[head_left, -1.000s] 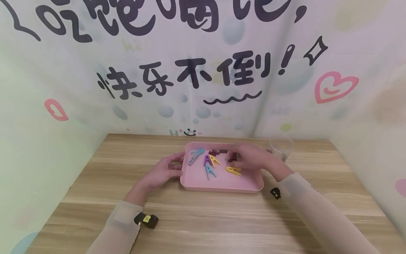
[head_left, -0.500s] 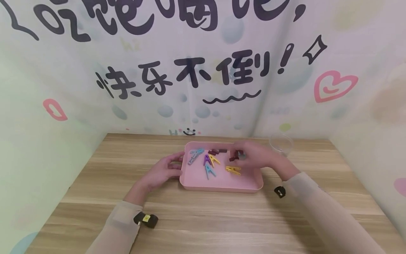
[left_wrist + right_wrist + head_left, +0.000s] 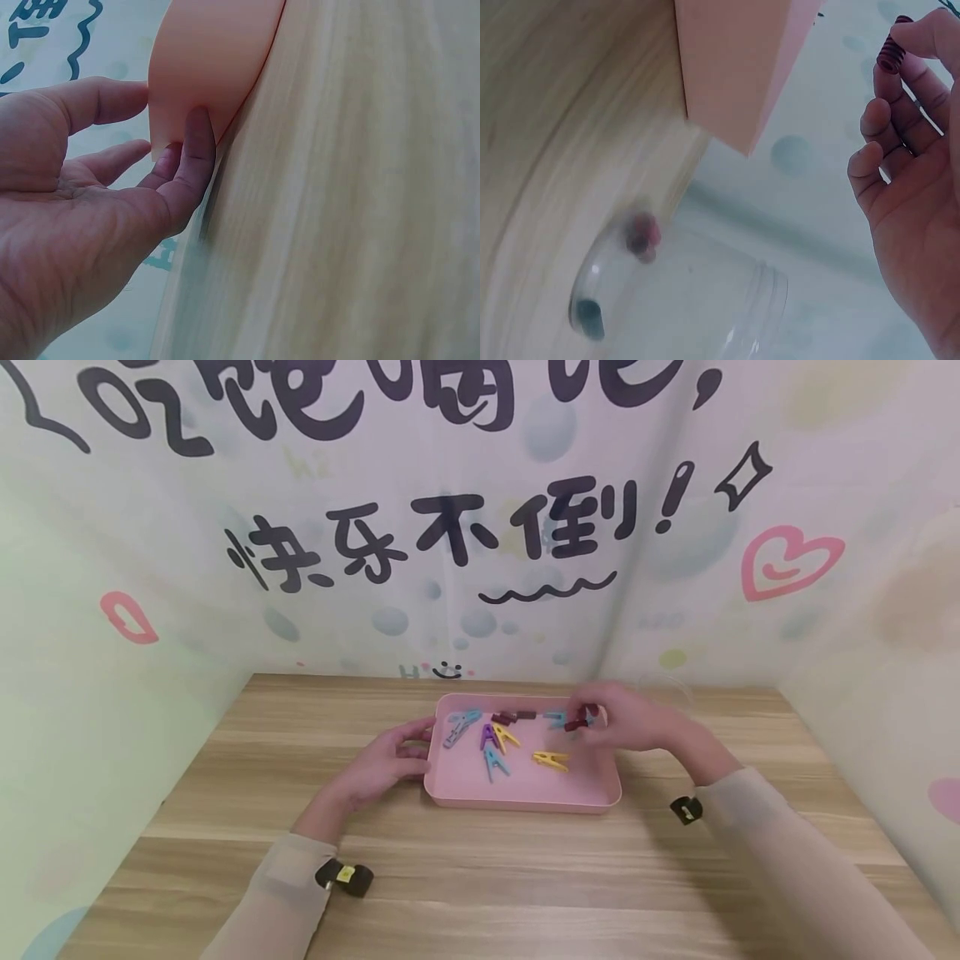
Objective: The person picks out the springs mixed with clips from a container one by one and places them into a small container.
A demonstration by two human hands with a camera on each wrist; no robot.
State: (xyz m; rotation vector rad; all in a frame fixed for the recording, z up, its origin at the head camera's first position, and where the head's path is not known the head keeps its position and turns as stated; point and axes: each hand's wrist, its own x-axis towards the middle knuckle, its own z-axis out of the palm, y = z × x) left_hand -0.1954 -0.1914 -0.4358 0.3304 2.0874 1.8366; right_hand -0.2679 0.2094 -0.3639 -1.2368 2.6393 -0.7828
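Observation:
A shallow pink tray (image 3: 517, 806) holds several small clothespins and dark red springs. My left hand (image 3: 382, 766) is at its left side. In the left wrist view the fingertips touch the tray's outer wall (image 3: 214, 60). Over the tray's back right corner, my right hand (image 3: 630, 718) pinches a dark red coil spring (image 3: 894, 49) between thumb and finger. A light-blue clothespin (image 3: 555, 719) lies just beside that hand, partly hidden. Further left are yellow (image 3: 551, 761), purple (image 3: 489, 737) and blue (image 3: 495, 763) clothespins, with other dark red springs (image 3: 504, 718) near the back wall.
A clear plastic jar (image 3: 697, 300) stands right of the tray, with reddish and dark green pieces at its bottom; the head view shows it only faintly. The wooden table (image 3: 480, 893) ends at a printed wall curtain (image 3: 360, 635) behind the tray.
My right hand has moved right and slightly back, toward the tray's back right corner, with the spring coming along. A blue clothespin beneath it has come into sight. My left hand stays put.

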